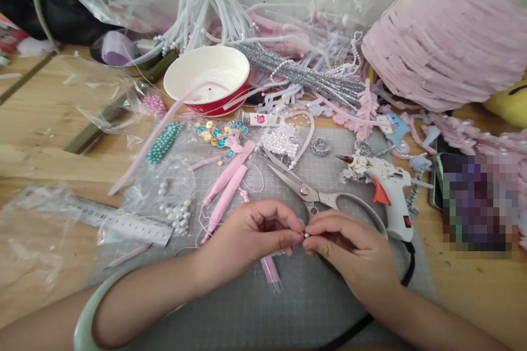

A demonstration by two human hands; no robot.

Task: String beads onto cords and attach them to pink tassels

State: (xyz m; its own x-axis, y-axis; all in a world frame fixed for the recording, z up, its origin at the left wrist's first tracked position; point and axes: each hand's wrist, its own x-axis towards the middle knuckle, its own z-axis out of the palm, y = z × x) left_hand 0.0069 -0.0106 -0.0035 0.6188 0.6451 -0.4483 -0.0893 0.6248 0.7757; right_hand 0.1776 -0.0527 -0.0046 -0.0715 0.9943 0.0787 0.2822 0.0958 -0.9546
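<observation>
My left hand (251, 233) and my right hand (356, 247) meet above the grey cutting mat (304, 307), thumb and forefinger pinched on each. A tiny teal bead (307, 235) shows between the fingertips, at the right hand's pinch. Whatever thin piece the left fingertips hold against it is too small to make out. Just beyond the hands lie metal scissors (307, 191), blades partly spread. Pink tassels (228, 186) rest beside the left hand, and a pink tube-like piece (270, 271) lies partly beneath it. A white glue gun (391, 186) stands beyond the right hand.
A red-and-white bowl (242, 96) stands behind bags of teal beads (164, 141) and white pearls (280, 140). At left lies a ruler (119, 219); at right, a phone (473, 203). Silver pipe cleaners (304, 74) and a large pink bundle (444, 44) fill the back. A black cord (349, 332) crosses the mat.
</observation>
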